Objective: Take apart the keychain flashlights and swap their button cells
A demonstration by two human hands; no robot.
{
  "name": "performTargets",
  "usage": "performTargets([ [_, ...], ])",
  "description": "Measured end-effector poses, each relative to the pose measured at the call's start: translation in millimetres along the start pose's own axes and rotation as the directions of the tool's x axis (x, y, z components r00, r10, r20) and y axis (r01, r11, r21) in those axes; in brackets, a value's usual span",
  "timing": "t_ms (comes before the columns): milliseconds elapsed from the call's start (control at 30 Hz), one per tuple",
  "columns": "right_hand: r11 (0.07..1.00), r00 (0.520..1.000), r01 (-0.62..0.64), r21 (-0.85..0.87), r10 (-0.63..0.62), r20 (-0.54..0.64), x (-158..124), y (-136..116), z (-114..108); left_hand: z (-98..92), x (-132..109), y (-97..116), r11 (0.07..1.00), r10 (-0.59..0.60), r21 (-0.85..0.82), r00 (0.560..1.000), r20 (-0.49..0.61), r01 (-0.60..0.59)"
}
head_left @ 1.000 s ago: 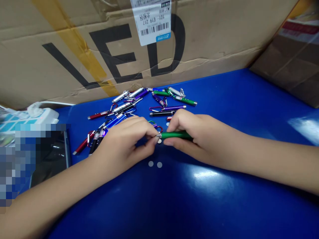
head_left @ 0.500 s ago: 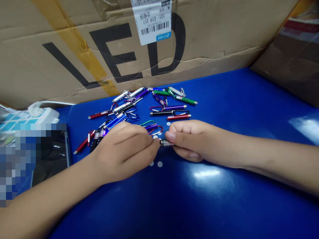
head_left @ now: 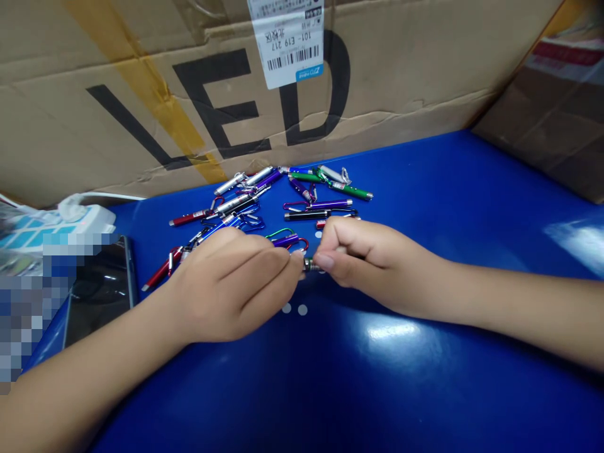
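Between my two hands is a small keychain flashlight [head_left: 309, 265], mostly covered by fingers; only a short dark and metallic stretch shows. My left hand [head_left: 240, 283] pinches its left end between thumb and fingers. From the other side, my right hand [head_left: 358, 258] grips it with thumb and curled forefinger. Just behind the hands lie a purple keychain flashlight [head_left: 287, 241] with a carabiner clip, a black one [head_left: 307, 215] and a red one partly hidden by my right hand. Pale round discs [head_left: 302, 309] lie on the blue tabletop [head_left: 330, 390] below.
Several more keychain flashlights [head_left: 231, 204] in mixed colours lie heaped at the back left. A large cardboard box [head_left: 401, 75] stands along the far edge, another box [head_left: 547, 119] at right. A phone [head_left: 101, 296] and a white power strip [head_left: 94, 220] are at left.
My right hand has rolled and curled its fingers further round the flashlight, now covering more of it and the red flashlight behind. Both hands have risen slightly.
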State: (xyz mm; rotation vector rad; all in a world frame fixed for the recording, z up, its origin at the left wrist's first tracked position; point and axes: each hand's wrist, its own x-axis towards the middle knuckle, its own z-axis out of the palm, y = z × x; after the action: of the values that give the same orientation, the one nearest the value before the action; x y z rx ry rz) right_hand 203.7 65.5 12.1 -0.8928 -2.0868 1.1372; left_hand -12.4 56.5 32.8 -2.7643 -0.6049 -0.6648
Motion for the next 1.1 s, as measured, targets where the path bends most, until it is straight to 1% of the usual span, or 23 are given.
performTargets([
  [33, 1.000, 1.000, 0.007, -0.008, -0.007, -0.008, 0, 0, 0, -0.4, 1, 1, 1.000, -0.011, -0.002, 1.000, 0.004, 0.011],
  [167, 0.997, 0.997, 0.053, -0.058, -0.055, -0.046, -1, 1, 1, 5.7, -2, 3, 0.983, -0.161, -0.091, 0.987, -0.026, 0.158],
  [267, 0.988, 0.994, 0.085, -0.128, -0.093, -0.057, -2, 3, 2, 10.5, -3, 5, 0.975, -0.175, -0.146, 0.984, -0.030, 0.169],
  [333, 0.974, 0.991, 0.108, -0.199, -0.122, -0.062, -3, 4, 2, 10.4, 0, 7, 0.966, -0.195, -0.174, 0.981, 0.002, 0.193],
  [367, 0.962, 0.989, 0.118, -0.245, -0.135, -0.057, -4, 5, 1, 9.5, 2, 9, 0.952, -0.229, -0.200, 0.973, 0.029, 0.231],
  [467, 0.907, 0.989, 0.124, -0.402, -0.147, -0.025, -5, 8, 0, 6.8, 8, 14, 0.867, -0.361, -0.314, 0.922, 0.142, 0.388],
  [500, 0.891, 0.990, 0.121, -0.437, -0.143, -0.017, -6, 8, 0, 6.6, 9, 15, 0.842, -0.383, -0.343, 0.909, 0.164, 0.417],
  [533, 0.887, 0.991, 0.114, -0.448, -0.134, -0.014, -6, 7, 0, 6.9, 9, 16, 0.832, -0.390, -0.358, 0.906, 0.166, 0.424],
  [567, 0.898, 0.993, 0.103, -0.429, -0.121, -0.014, -6, 7, 0, 7.6, 8, 16, 0.841, -0.380, -0.357, 0.913, 0.148, 0.407],
  [633, 0.952, 0.997, 0.063, -0.298, -0.073, -0.023, -7, 4, 1, 9.3, 5, 14, 0.892, -0.317, -0.313, 0.945, 0.082, 0.327],
  [700, 0.998, 0.999, -0.034, -0.049, 0.034, 0.000, -7, 1, 3, 9.8, 0, 10, 0.944, -0.220, -0.251, 0.975, 0.001, 0.213],
  [733, 0.988, 0.993, -0.108, 0.106, 0.103, 0.051, -6, 0, 3, 9.4, -3, 7, 0.963, -0.167, -0.221, 0.986, -0.026, 0.157],
  [767, 0.947, 0.977, -0.197, 0.253, 0.168, 0.135, -5, -1, 4, 8.6, -5, 5, 0.976, -0.114, -0.194, 0.993, -0.043, 0.104],
  [800, 0.883, 0.948, -0.289, 0.370, 0.211, 0.238, -4, -1, 4, 7.7, -6, 2, 0.985, -0.066, -0.164, 0.997, -0.047, 0.057],
  [833, 0.819, 0.915, -0.365, 0.444, 0.227, 0.333, -3, -2, 4, 6.9, -6, 0, 0.990, -0.002, -0.141, 1.000, -0.013, 0.000],
  [867, 0.782, 0.890, -0.411, 0.468, 0.234, 0.391, -2, -2, 4, 6.5, -6, -1, 0.992, 0.033, -0.123, 0.999, 0.011, -0.031],
  [900, 0.787, 0.885, -0.420, 0.451, 0.246, 0.395, -2, -2, 3, 6.6, -6, -2, 0.992, 0.036, -0.124, 0.999, 0.021, -0.034],
  [933, 0.828, 0.900, -0.394, 0.399, 0.259, 0.349, -2, -2, 3, 7.2, -4, -2, 0.991, -0.012, -0.136, 1.000, 0.014, 0.014],
  [1000, 0.937, 0.957, -0.269, 0.221, 0.234, 0.172, -2, -3, 1, 9.6, -1, 0, 0.979, -0.121, -0.165, 0.992, 0.018, 0.122],
  [1033, 0.975, 0.979, -0.193, 0.115, 0.183, 0.090, -3, -3, 1, 10.9, 0, 1, 0.970, -0.169, -0.173, 0.985, 0.030, 0.171],
  [1067, 0.993, 0.993, -0.113, 0.016, 0.113, 0.035, -4, -3, 0, 12.1, 1, 2, 0.963, -0.200, -0.177, 0.979, 0.045, 0.205],
  [1100, 0.997, 0.999, -0.033, -0.069, 0.033, 0.008, -5, -3, -1, 13.0, 2, 4, 0.958, -0.213, -0.182, 0.975, 0.056, 0.220],
])
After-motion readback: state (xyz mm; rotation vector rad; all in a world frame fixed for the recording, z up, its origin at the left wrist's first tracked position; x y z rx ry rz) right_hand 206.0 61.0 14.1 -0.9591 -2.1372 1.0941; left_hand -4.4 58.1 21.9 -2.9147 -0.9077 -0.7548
